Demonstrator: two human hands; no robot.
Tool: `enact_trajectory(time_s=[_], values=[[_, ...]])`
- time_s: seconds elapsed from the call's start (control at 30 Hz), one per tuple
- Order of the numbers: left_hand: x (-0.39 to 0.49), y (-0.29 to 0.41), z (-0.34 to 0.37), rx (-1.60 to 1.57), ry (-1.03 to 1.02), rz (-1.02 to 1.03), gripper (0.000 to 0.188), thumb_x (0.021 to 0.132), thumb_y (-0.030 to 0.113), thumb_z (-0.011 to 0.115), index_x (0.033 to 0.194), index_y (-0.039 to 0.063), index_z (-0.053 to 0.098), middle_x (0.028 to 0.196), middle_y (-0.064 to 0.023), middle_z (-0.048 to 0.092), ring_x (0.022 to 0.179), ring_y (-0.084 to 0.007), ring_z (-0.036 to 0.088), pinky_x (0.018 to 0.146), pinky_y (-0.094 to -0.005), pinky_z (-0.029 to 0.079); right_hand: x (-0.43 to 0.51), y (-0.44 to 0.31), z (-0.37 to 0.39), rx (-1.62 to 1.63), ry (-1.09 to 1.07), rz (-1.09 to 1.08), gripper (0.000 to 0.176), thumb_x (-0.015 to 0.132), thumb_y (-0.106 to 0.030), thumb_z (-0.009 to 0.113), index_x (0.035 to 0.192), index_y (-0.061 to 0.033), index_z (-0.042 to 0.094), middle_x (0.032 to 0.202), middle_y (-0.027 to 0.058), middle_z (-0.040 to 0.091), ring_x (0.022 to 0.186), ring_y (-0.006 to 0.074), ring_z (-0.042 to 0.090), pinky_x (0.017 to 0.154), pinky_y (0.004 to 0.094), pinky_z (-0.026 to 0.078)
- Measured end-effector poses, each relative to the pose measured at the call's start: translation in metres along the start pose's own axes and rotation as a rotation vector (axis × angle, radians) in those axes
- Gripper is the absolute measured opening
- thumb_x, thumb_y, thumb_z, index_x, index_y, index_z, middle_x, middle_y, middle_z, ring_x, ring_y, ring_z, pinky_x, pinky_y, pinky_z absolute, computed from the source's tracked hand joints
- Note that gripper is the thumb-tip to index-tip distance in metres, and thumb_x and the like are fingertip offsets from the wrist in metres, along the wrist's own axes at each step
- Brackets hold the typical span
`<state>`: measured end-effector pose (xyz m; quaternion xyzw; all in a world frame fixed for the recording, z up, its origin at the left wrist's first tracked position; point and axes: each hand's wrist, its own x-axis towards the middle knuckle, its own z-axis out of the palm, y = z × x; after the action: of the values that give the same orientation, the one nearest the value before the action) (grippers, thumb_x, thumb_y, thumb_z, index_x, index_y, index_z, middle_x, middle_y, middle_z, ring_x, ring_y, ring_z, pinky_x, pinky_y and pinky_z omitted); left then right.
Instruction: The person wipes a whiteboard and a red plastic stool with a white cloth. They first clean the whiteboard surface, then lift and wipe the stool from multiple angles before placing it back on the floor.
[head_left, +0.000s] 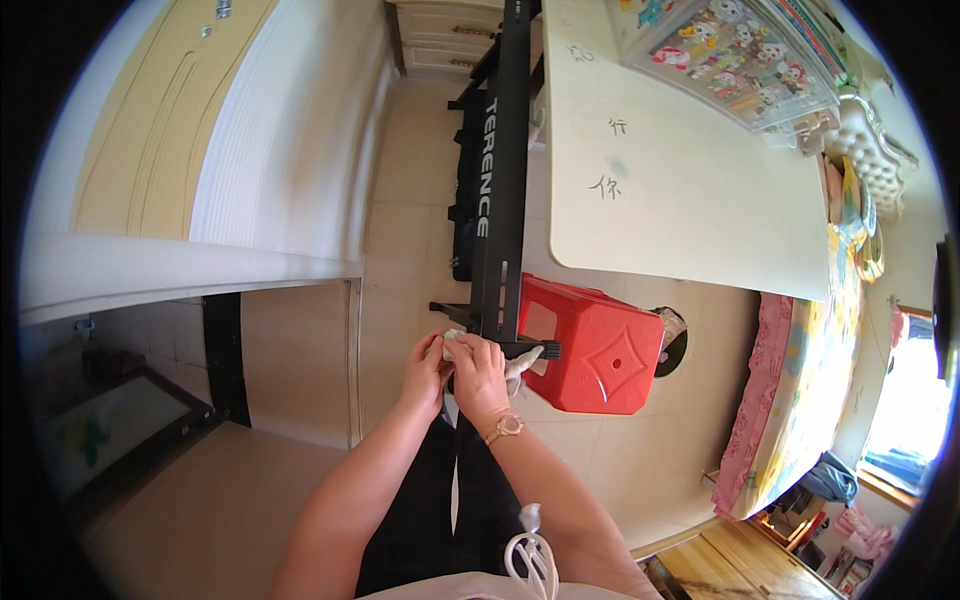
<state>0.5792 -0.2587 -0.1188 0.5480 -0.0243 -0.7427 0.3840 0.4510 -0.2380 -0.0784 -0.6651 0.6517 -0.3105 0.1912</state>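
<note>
Both my hands meet in front of me at the near end of a black metal stand (501, 187) with large white lettering. My left hand (427, 367) has its fingers curled on a bunched pale cloth (454, 346). Against the same cloth my right hand (480, 375) presses from the right, a watch on its wrist. A further piece of the cloth (523, 363) hangs out to the right of the right hand, beside the stand's black foot. The fingertips are partly hidden by the hands and cloth.
A red plastic stool (600, 356) stands just right of the stand, with a bin (671, 341) behind it. Above is a white table (690, 195) bearing a clear sticker-covered case (735, 60). A bed (795, 397) lies at the right, a white wall and doorway at the left.
</note>
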Motion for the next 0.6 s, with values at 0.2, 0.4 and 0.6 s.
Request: enact_trajectory(time_s=[0.2,0.4,0.6], values=[[-0.005,-0.014,0.010,0.085,0.009,-0.004,0.034,0.104,0.028,0.062,0.133,0.011,0.056,0.114,-0.0082,0.068,0.093,-0.0213,0.068,0.092,-0.0385,0.056,-0.020,0.073,-0.091,-0.258,0.059,0.228,0.039,0.079,0.009,0.063,0.114,-0.0058,0.069,0.118,0.0117,0.059,0.110,0.0339,0.057,0.096,0.0474,0.046],[-0.002,-0.011,0.010,0.033,0.058,0.125,0.034,0.103,0.023,0.063,0.134,0.009,0.055,0.113,-0.0029,0.062,0.098,-0.0145,0.064,0.090,-0.0334,0.056,-0.013,0.064,-0.085,-0.097,0.340,0.369,0.045,0.080,0.012,0.062,0.120,-0.0065,0.066,0.118,0.0160,0.057,0.111,0.0388,0.054,0.098,0.0469,0.047],[-0.001,-0.008,0.010,0.043,0.090,0.054,0.033,0.102,0.022,0.066,0.131,0.010,0.057,0.112,-0.0040,0.063,0.093,-0.0166,0.066,0.088,-0.0357,0.060,-0.001,0.093,-0.106,-0.075,0.080,0.851,0.036,0.087,0.008,0.055,0.121,-0.0020,0.066,0.113,0.0192,0.061,0.112,0.0346,0.055,0.099,0.0455,0.046]])
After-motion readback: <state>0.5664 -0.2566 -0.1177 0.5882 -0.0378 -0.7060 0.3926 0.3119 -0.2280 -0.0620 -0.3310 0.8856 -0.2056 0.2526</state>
